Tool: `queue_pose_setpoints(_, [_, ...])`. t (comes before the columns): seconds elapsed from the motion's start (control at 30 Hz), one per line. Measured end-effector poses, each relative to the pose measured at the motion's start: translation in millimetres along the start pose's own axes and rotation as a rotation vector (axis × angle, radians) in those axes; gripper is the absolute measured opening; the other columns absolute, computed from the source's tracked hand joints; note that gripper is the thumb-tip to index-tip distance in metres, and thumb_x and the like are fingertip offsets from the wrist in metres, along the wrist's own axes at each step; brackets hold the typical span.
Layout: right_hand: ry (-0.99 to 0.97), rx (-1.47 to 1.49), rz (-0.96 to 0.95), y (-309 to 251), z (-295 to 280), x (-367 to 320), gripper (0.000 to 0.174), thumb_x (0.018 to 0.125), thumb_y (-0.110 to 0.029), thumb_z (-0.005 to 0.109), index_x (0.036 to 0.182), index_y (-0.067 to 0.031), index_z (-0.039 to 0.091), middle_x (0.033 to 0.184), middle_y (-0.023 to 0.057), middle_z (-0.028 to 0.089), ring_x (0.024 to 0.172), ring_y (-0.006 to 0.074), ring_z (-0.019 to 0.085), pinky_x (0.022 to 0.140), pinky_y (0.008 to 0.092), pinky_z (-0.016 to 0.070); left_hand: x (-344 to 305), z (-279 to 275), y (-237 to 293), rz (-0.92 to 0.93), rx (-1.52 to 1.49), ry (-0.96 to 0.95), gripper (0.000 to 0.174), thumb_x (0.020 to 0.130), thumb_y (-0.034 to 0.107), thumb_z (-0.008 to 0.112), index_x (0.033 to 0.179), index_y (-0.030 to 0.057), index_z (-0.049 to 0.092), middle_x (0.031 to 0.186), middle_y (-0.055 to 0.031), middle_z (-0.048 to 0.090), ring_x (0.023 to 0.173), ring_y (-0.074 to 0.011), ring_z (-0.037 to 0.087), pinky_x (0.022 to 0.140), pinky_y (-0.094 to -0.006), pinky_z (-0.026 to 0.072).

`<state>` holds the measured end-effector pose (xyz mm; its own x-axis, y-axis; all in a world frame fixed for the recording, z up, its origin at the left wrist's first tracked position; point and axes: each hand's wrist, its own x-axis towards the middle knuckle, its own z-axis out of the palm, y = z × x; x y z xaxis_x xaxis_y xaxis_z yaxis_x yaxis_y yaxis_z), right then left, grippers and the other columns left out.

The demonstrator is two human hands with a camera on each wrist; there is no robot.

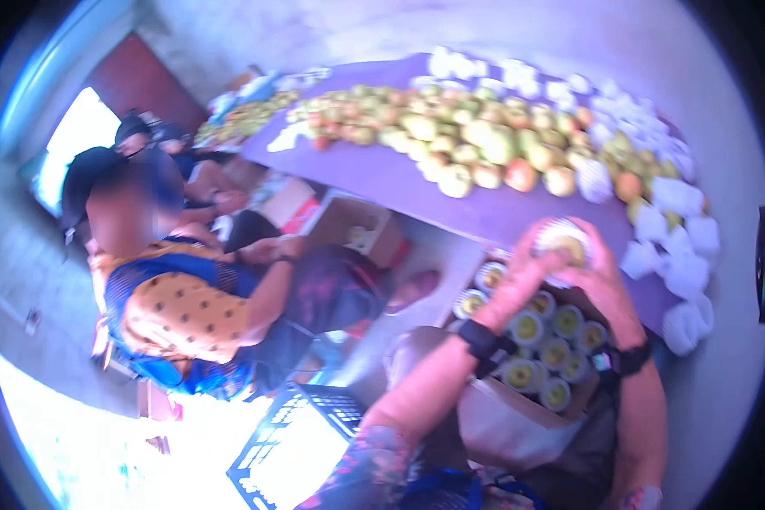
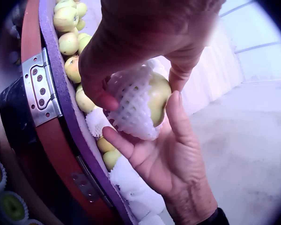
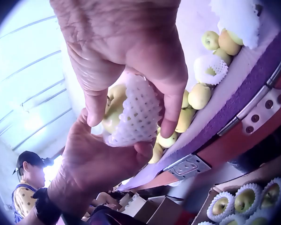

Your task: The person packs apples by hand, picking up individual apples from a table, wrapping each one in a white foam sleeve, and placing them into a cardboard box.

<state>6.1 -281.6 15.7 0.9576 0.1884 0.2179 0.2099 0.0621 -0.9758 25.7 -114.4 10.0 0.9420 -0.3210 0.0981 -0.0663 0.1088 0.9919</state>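
Note:
Between my two hands is a yellow-green apple (image 2: pixel 159 99) partly covered by a white foam net (image 2: pixel 133 104), held above the table's near edge. My left hand (image 1: pixel 525 276) grips it from one side, thumb and fingers spread around the net. On the other side my right hand (image 1: pixel 605 276) holds it too, its thumb against the bare part of the apple. In the right wrist view the net (image 3: pixel 136 112) covers one side, and the apple's stem end shows. Below the hands a cardboard box (image 1: pixel 518 412) holds several net-wrapped apples (image 1: pixel 555 354).
A purple-covered table (image 1: pixel 365 174) carries a long heap of loose apples (image 1: pixel 493 140). White foam nets (image 1: pixel 680 255) lie at its right end. To the left sits another person (image 1: pixel 187 297) near an open carton (image 1: pixel 361 229). A dark plastic crate (image 1: pixel 293 442) stands at lower left.

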Motion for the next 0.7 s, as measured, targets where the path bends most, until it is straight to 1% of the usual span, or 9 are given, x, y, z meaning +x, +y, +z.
queue_pose_setpoints(0.03, [0.036, -0.01, -0.008, 2.9, 0.7, 2.6, 0.072, 0.07, 0.001, 0.075, 0.135, -0.0028, 0.043, 0.122, 0.0098, 0.055, 0.113, 0.0181, 0.055, 0.098, 0.0321, 0.0471, 0.7, -0.7, -1.1, -0.018, -0.102, -0.007, 0.073, 0.081, 0.031, 0.068, 0.141, 0.0016, 0.041, 0.127, -0.0158, 0.055, 0.12, -0.0238, 0.051, 0.105, -0.034, 0.0386])
queue_pose_setpoints(0.07, [0.075, -0.063, 0.024, -4.8, 7.4, 1.9, 0.07, 0.069, 0.001, 0.074, 0.133, -0.0027, 0.045, 0.122, 0.0108, 0.055, 0.111, 0.019, 0.056, 0.096, 0.0318, 0.047, 7.3, -7.1, -11.5, -0.005, 0.078, 0.004, 0.078, 0.081, 0.034, 0.069, 0.145, 0.0022, 0.037, 0.13, -0.0171, 0.053, 0.122, -0.0251, 0.049, 0.107, -0.0354, 0.0362])
queue_pose_setpoints(0.17, [0.136, -0.072, 0.051, -10.0, 14.1, 3.0, 0.068, 0.069, -0.001, 0.074, 0.132, -0.0025, 0.046, 0.123, 0.011, 0.054, 0.11, 0.0198, 0.055, 0.095, 0.0314, 0.0465, 8.3, -3.5, -17.0, 0.19, 0.422, 0.083, 0.084, 0.081, 0.036, 0.072, 0.147, 0.001, 0.033, 0.132, -0.0182, 0.052, 0.122, -0.0267, 0.05, 0.107, -0.0362, 0.0364])
queue_pose_setpoints(0.2, [0.138, -0.087, 0.06, -13.5, 16.8, 2.3, 0.069, 0.068, -0.004, 0.074, 0.132, -0.0039, 0.046, 0.123, 0.0112, 0.054, 0.11, 0.0209, 0.055, 0.096, 0.032, 0.0457, 7.5, -3.6, -19.2, 0.266, 0.375, 0.042, 0.084, 0.083, 0.031, 0.073, 0.148, -0.0009, 0.03, 0.133, -0.0181, 0.05, 0.121, -0.0249, 0.05, 0.106, -0.035, 0.0384])
queue_pose_setpoints(0.3, [0.156, -0.108, 0.09, -6.3, 16.1, 2.0, 0.07, 0.068, -0.006, 0.075, 0.132, -0.0052, 0.046, 0.122, 0.0117, 0.054, 0.11, 0.0216, 0.054, 0.096, 0.0333, 0.0454, 7.7, -5.6, -26.0, 0.133, -0.043, -0.086, 0.08, 0.085, 0.022, 0.073, 0.147, -0.0019, 0.03, 0.132, -0.0161, 0.049, 0.119, -0.0221, 0.05, 0.103, -0.0333, 0.0405])
queue_pose_setpoints(0.4, [0.159, -0.218, -0.003, 9.2, 10.3, 4.7, 0.07, 0.068, -0.006, 0.075, 0.132, -0.0065, 0.046, 0.122, 0.0116, 0.054, 0.11, 0.0219, 0.054, 0.097, 0.0336, 0.0451, 8.7, -3.3, -33.0, 0.136, -0.115, -0.077, 0.075, 0.086, 0.016, 0.07, 0.147, -0.0024, 0.029, 0.129, -0.0142, 0.051, 0.118, -0.0193, 0.049, 0.102, -0.0318, 0.0413])
queue_pose_setpoints(0.5, [0.131, -0.214, -0.047, 8.3, 10.9, 4.7, 0.069, 0.07, 0.003, 0.067, 0.134, -0.0053, 0.044, 0.118, 0.009, 0.054, 0.106, 0.0178, 0.054, 0.093, 0.03, 0.0466, 7.5, -1.3, -35.0, 0.165, -0.133, -0.049, 0.074, 0.087, 0.017, 0.07, 0.145, -0.003, 0.03, 0.127, -0.0148, 0.052, 0.116, -0.0203, 0.051, 0.101, -0.0322, 0.0418])
queue_pose_setpoints(0.6, [0.11, -0.15, 0.002, 2.5, 12.6, 3.3, 0.069, 0.07, 0.004, 0.065, 0.135, -0.0056, 0.043, 0.117, 0.0088, 0.054, 0.106, 0.0173, 0.054, 0.092, 0.0296, 0.0466, 6.4, -1.0, -31.9, 0.164, -0.058, -0.033, 0.072, 0.085, 0.018, 0.071, 0.143, -0.0035, 0.033, 0.126, -0.0161, 0.052, 0.116, -0.021, 0.051, 0.101, -0.0322, 0.0418])
queue_pose_setpoints(0.7, [0.101, -0.119, 0.072, -7.8, 16.2, 1.9, 0.072, 0.067, -0.007, 0.074, 0.133, -0.0054, 0.045, 0.118, 0.0106, 0.055, 0.109, 0.0199, 0.054, 0.094, 0.0331, 0.0458, 4.0, -5.8, -20.9, 0.199, 0.11, -0.018, 0.072, 0.083, 0.018, 0.072, 0.142, -0.0035, 0.036, 0.125, -0.0172, 0.054, 0.116, -0.0223, 0.051, 0.101, -0.0326, 0.042])
